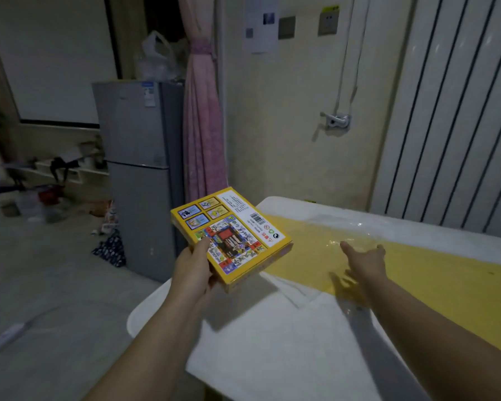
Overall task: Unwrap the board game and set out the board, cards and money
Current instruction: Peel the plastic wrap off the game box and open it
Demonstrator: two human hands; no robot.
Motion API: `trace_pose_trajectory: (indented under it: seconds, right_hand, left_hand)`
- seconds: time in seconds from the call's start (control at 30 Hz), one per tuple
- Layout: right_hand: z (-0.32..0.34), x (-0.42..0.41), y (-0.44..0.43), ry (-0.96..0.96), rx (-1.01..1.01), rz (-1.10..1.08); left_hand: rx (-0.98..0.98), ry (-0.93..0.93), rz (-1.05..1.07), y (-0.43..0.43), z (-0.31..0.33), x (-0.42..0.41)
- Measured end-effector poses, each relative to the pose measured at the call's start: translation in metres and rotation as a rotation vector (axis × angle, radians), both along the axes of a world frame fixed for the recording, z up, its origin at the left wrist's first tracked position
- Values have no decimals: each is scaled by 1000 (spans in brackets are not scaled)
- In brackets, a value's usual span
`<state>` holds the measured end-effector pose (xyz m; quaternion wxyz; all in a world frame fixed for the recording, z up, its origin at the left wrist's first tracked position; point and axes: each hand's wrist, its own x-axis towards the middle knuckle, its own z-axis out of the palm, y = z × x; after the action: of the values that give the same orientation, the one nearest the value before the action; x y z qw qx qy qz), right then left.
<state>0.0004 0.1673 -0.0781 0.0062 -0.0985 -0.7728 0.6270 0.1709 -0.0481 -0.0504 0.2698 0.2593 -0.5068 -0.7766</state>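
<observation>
Ahead we see a white table [272,342] with rounded corners, its glossy top crossed by a yellow strip [446,285] and its right end cut off by the frame. Over its left edge is the box [237,235], flat yellow cardboard with its printed back up and the small print too blurred to read. Our left hand [193,270] grips the box's near corner, thumb on top and fingers hidden beneath, while the right hand [365,261] hangs open and spread above the strip, holding nothing.

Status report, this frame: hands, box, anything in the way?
Left hand grips box, closed, over table edge. Right hand open, over yellow cloth. Nothing seen blocking the set-down.
</observation>
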Motion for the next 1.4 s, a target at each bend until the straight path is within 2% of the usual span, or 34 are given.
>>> trace_pose_trajectory:
  seconds: [0.03,0.1,0.23,0.27,0.37,0.5,0.6,0.67,0.73,0.77,0.8,0.87,0.93,1.0,1.1,1.2,1.27,1.4]
  right_hand:
    - [0,7,-1,77,130,27]
    - [-7,29,-7,200,355,217]
    - [-30,54,-26,241,1059,651]
    - [-31,54,-30,247,1152,702]
    - [-33,29,-34,299,1199,794]
    - [-42,-22,-35,358,1165,902]
    - [-45,-42,-36,430,1193,875]
    - [-39,-38,-32,487,1084,819]
    - [-26,-22,-23,504,767,724]
    - [-18,-11,-16,454,582,659]
    - [-10,0,-8,362,369,606]
    - [7,25,12,64,-107,565]
    - [19,48,35,-157,-375,584]
    - [27,67,57,-201,-410,620]
    - [32,87,88,-157,-436,604]
    - [38,101,121,-84,-422,518]
    - [42,109,147,-41,-353,441]
    - [39,122,195,-66,-273,380]
  left_hand:
    - [8,1,-4,1,-3,-1]
    - [18,-4,-16,5,-6,-5]
    - [29,-15,-46,10,-10,-13]
    - [26,-17,-51,10,-11,-14]
    - [19,-21,-54,10,-13,-17]
    - [12,-20,-61,9,-15,-20]
    - [4,-22,-64,10,-14,-25]
    - [-13,-29,-77,13,-13,-27]
    - [-35,-40,-98,18,-13,-30]
    - [-39,-44,-114,21,-13,-31]
    - [-35,-47,-134,26,-13,-31]
    - [-16,-46,-178,40,-13,-33]
    - [28,-34,-230,57,-13,-36]
    - [99,-4,-281,79,-12,-38]
    - [167,26,-379,119,-8,-39]
    - [112,15,-482,152,-7,-37]
    - [-106,-49,-476,166,-8,-36]
    - [-846,-228,-421,194,0,-25]
